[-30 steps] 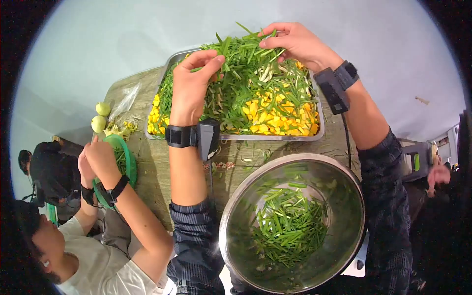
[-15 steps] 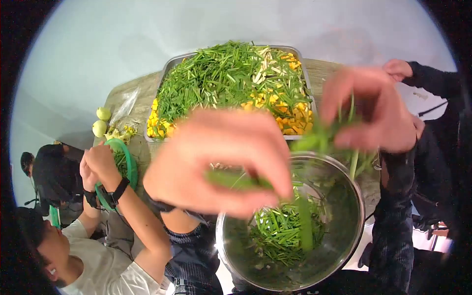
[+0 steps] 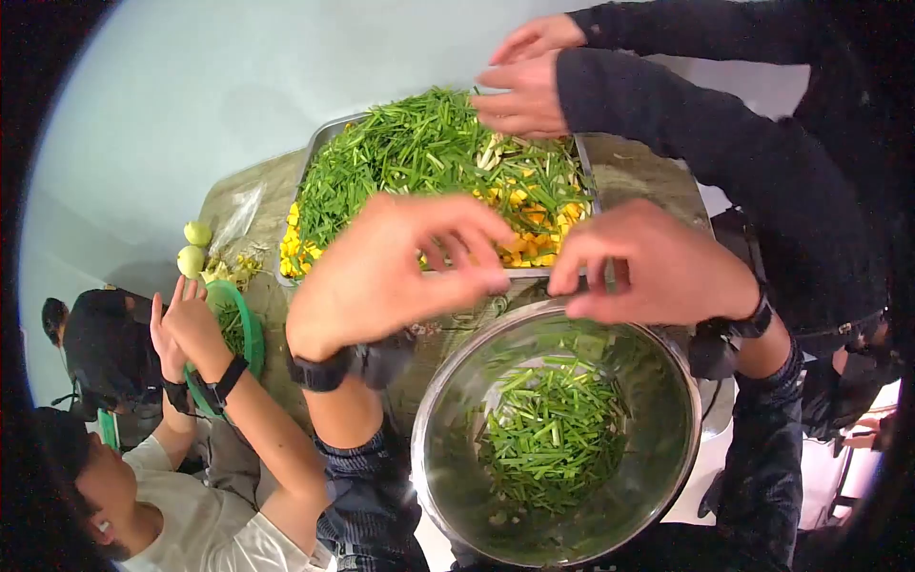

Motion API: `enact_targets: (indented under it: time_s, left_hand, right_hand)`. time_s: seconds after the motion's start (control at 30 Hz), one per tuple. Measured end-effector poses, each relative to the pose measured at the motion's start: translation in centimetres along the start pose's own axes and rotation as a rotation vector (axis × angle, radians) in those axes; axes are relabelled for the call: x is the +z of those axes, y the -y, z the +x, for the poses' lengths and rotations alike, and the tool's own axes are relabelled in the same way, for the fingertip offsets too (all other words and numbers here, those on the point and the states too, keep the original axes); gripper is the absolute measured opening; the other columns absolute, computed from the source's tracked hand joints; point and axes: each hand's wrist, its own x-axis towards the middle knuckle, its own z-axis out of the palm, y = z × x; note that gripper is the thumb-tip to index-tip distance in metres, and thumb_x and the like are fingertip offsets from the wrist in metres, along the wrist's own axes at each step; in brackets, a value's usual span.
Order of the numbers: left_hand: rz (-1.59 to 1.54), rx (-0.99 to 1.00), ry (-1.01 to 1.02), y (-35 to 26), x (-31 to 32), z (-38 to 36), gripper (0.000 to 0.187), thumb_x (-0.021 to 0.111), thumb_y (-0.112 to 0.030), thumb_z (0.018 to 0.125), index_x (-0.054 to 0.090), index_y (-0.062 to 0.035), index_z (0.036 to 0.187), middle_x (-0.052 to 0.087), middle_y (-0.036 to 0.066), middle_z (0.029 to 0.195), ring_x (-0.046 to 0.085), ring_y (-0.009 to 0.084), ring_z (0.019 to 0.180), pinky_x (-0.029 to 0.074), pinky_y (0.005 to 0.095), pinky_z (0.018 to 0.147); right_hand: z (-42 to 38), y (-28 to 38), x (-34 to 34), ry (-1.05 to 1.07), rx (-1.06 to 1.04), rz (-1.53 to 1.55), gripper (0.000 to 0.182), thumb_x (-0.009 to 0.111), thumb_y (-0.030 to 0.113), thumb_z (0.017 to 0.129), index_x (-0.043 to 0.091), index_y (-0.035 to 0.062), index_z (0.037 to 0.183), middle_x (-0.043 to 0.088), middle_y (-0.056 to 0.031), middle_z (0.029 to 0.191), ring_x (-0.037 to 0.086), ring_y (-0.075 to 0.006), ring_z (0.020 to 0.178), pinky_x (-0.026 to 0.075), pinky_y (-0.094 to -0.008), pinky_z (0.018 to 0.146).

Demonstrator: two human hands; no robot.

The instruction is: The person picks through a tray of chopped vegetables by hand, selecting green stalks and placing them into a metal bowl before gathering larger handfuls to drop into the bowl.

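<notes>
My left hand (image 3: 405,272) hovers above the near edge of the tray, left of the bowl's far rim. Its fingers are curved and apart, with nothing visible between them. Over the far right rim of the bowl is my right hand (image 3: 653,267), thumb and fingers apart and seemingly holding nothing. Below both hands stands a large steel bowl (image 3: 667,448) with a heap of cut green stalks (image 3: 553,429) at its bottom. Behind them, a metal tray (image 3: 315,143) carries a big pile of cut greens (image 3: 410,143) and yellow diced pieces (image 3: 534,253).
A co-worker's dark-sleeved hands (image 3: 524,95) reach over the tray's far right part. At left, another person's hands (image 3: 186,324) are above a green basket (image 3: 253,334) holding greens. Two pale green round vegetables (image 3: 191,259) and a clear plastic bag (image 3: 246,205) lie on the table (image 3: 629,181).
The green stalks have left my hands, and my hands have drawn nearer each other. The co-worker's dark-sleeved arms have come in from the right over the tray.
</notes>
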Motion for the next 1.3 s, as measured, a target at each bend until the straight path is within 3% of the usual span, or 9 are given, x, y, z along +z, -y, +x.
enact_targets:
  time_s: [0.03,0.13,0.2,0.4,0.83,0.93,1.0,1.1,1.3]
  left_hand:
    - [0.073,-0.123,-0.128,0.9,-0.6,0.2,0.025,0.079,-0.016,0.085,0.072,-0.0024,0.105,0.075,0.01,0.085,0.072,0.0187,0.075,0.057,0.0328,0.069]
    - [0.315,-0.244,-0.338,3.7,-2.3,0.2,0.023,0.076,-0.014,0.088,0.072,-0.0017,0.106,0.075,0.009,0.085,0.07,0.0153,0.076,0.056,0.0317,0.069]
    - [0.256,-0.239,-0.346,4.5,-3.2,-0.5,0.023,0.076,-0.015,0.089,0.072,-0.0016,0.107,0.075,0.009,0.086,0.07,0.015,0.077,0.056,0.0315,0.07]
    - [0.03,-0.277,-0.387,3.8,-4.6,-2.1,0.021,0.074,-0.013,0.091,0.072,-0.0017,0.108,0.075,0.007,0.091,0.068,0.0115,0.08,0.055,0.0291,0.072]
    - [0.03,-0.252,-0.463,3.8,-5.0,-2.5,0.016,0.074,-0.01,0.091,0.072,0.0023,0.101,0.074,0.004,0.087,0.065,0.0089,0.077,0.054,0.0253,0.071]
    - [0.066,-0.235,-0.45,3.8,-5.1,-2.5,0.016,0.071,-0.01,0.093,0.072,0.002,0.104,0.074,0.004,0.09,0.067,0.0092,0.078,0.053,0.0242,0.069]
    - [0.107,-0.217,-0.432,3.9,-5.0,-2.5,0.017,0.069,-0.01,0.095,0.071,0.0017,0.107,0.073,0.004,0.093,0.068,0.0095,0.079,0.053,0.0232,0.067]
    - [0.061,-0.205,-0.459,4.4,-4.9,-2.2,0.014,0.073,-0.008,0.09,0.074,0.0007,0.101,0.075,0.005,0.087,0.067,0.0096,0.077,0.054,0.0262,0.073]
    - [0.045,-0.274,-0.395,5.3,-4.8,-1.7,0.013,0.071,-0.007,0.09,0.074,0.0,0.101,0.076,0.006,0.087,0.07,0.0121,0.078,0.056,0.0277,0.071]
  right_hand:
    - [0.6,-0.6,0.1,-0.074,-0.018,-0.025,0.021,0.077,0.022,0.084,0.07,0.0053,0.097,0.071,-0.0122,0.084,0.07,-0.0244,0.071,0.054,-0.0365,0.065]
    - [2.2,-0.7,0.1,-0.112,0.033,0.01,0.019,0.076,0.018,0.083,0.07,0.0029,0.094,0.072,-0.0098,0.083,0.069,-0.0192,0.068,0.054,-0.0332,0.063]
    - [2.9,-1.0,0.0,-0.155,0.04,0.052,0.016,0.076,0.014,0.083,0.071,0.0028,0.092,0.073,-0.0053,0.083,0.066,-0.0126,0.067,0.052,-0.029,0.061]
    - [3.4,-0.1,0.0,-0.219,0.022,0.085,0.013,0.077,0.013,0.083,0.072,0.0056,0.091,0.073,-0.001,0.083,0.066,-0.009,0.068,0.051,-0.0258,0.06]
    - [3.4,1.1,0.1,-0.22,0.004,0.072,0.007,0.075,0.012,0.085,0.072,0.0065,0.087,0.072,0.0015,0.08,0.064,-0.0075,0.068,0.05,-0.0248,0.059]
    - [3.4,0.7,0.3,-0.206,-0.03,0.074,0.008,0.075,0.011,0.085,0.071,0.0053,0.09,0.072,-0.0003,0.081,0.063,-0.0075,0.066,0.05,-0.0254,0.059]
    - [3.1,0.4,0.8,-0.173,-0.099,0.03,0.014,0.078,0.007,0.085,0.069,0.0036,0.095,0.067,0.0014,0.084,0.06,-0.0056,0.072,0.046,-0.0211,0.059]
    - [1.6,4.3,-0.2,-0.087,-0.037,-0.207,0.015,0.078,0.008,0.085,0.069,0.0042,0.096,0.067,0.0017,0.084,0.061,-0.0053,0.073,0.047,-0.0203,0.061]
    - [1.3,2.2,-0.6,0.038,-0.083,-0.061,0.011,0.075,0.011,0.087,0.07,0.0037,0.093,0.068,0.0012,0.081,0.061,-0.0057,0.073,0.049,-0.0229,0.064]
